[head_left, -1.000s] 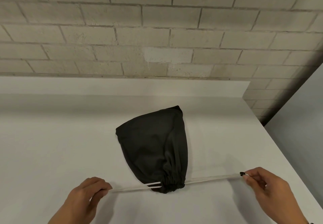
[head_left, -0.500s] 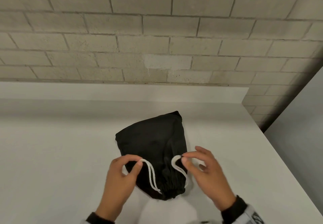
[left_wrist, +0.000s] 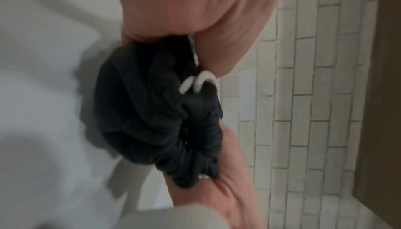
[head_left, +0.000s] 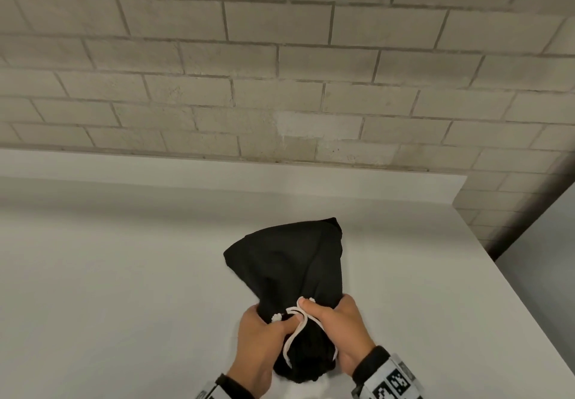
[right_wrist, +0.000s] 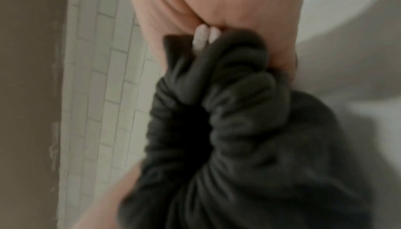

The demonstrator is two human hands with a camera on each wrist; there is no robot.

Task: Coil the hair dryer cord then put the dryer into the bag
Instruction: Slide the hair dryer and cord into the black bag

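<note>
A black drawstring bag (head_left: 286, 268) lies bulging on the white table, its gathered mouth toward me. My left hand (head_left: 267, 333) grips the neck from the left and my right hand (head_left: 329, 317) grips it from the right. Both thumbs pin the white drawstring (head_left: 295, 333) against the cloth. In the left wrist view a loop of drawstring (left_wrist: 199, 83) shows by my thumb on the bunched bag (left_wrist: 152, 112). The right wrist view is blurred and shows the cord ends (right_wrist: 206, 38) on the bag (right_wrist: 238, 129). The hair dryer and its cord are hidden.
The white table (head_left: 124, 274) runs back to a raised ledge (head_left: 217, 168) below a brick wall (head_left: 280, 87). Its right edge (head_left: 510, 299) slants close to the bag, with a grey panel (head_left: 547, 258) beyond it.
A second ago my hands held the drawstrings stretched out to either side. They came in over the bag with the cords, and now both clasp its neck.
</note>
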